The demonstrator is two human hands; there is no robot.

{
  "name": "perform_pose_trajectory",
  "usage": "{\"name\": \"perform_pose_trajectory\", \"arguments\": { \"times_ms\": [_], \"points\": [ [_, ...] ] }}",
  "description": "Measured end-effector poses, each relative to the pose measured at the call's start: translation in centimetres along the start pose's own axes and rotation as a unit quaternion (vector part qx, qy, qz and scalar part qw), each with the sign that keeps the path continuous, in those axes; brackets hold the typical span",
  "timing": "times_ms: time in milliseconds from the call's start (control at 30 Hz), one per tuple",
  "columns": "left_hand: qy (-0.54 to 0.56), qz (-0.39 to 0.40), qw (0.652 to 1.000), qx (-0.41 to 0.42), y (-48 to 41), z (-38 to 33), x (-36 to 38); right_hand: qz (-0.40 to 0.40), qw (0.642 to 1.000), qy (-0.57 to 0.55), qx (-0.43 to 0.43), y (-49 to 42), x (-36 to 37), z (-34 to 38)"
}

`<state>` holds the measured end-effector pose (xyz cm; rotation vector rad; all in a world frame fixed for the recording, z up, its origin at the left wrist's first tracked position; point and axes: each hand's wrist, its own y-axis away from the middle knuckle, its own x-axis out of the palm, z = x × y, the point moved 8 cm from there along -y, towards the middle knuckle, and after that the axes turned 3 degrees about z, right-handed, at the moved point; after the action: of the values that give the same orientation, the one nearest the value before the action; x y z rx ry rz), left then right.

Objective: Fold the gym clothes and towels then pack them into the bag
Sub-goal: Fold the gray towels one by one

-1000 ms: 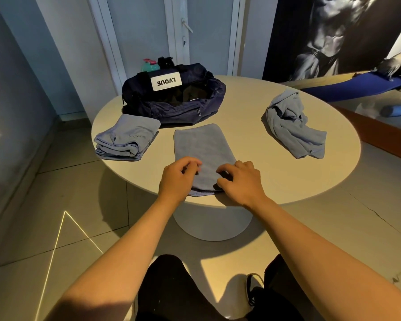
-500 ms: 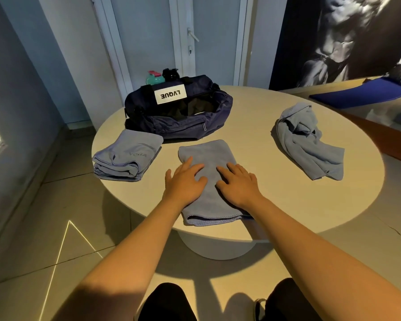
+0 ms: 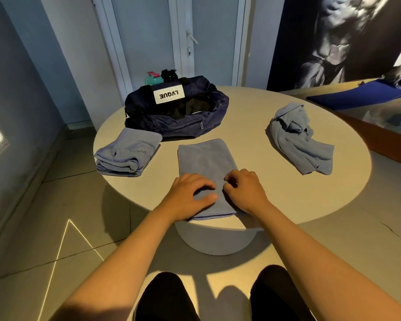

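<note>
My left hand point(image 3: 190, 193) is bent over the near end of the flat grey-blue towel point(image 3: 206, 161), with a bit of cloth caught between thumb and fingers. My right hand point(image 3: 245, 191) is just beside it, fingers curled onto the towel's right edge. The towel lies lengthwise at the near edge of the round beige table point(image 3: 252, 140). Behind it sits the open navy fabric duffel bag point(image 3: 178, 121). A folded grey-blue cloth bundle point(image 3: 127, 154) lies to the left and a crumpled grey-blue garment point(image 3: 299, 140) well apart on the right.
</note>
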<state>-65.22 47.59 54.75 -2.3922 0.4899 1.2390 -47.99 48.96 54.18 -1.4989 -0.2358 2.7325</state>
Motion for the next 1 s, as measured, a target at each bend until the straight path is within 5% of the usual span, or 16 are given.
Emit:
{"name": "perform_pose_trajectory", "arguments": {
  "times_ms": [133, 433, 700, 1000],
  "points": [
    [-0.058, 0.079, 0.995, 0.024, 2.7, -0.8, 1.2, 0.016, 0.998, -0.054, -0.015, 2.4, 0.3, 0.4],
    [0.033, 0.053, 0.997, 0.054, 6.4, -1.1, 0.9, -0.038, 0.998, -0.002, -0.053, 7.4, -0.6, 0.7],
    [0.280, -0.204, 0.934, -0.081, 5.7, -1.3, -5.1, 0.025, 0.957, -0.282, -0.062, 9.6, -2.2, 2.7],
    [0.294, -0.245, 0.909, -0.165, 1.5, 1.1, -6.0, 0.098, 0.964, -0.232, -0.083, 5.4, -2.0, 3.9]
  ]
}}
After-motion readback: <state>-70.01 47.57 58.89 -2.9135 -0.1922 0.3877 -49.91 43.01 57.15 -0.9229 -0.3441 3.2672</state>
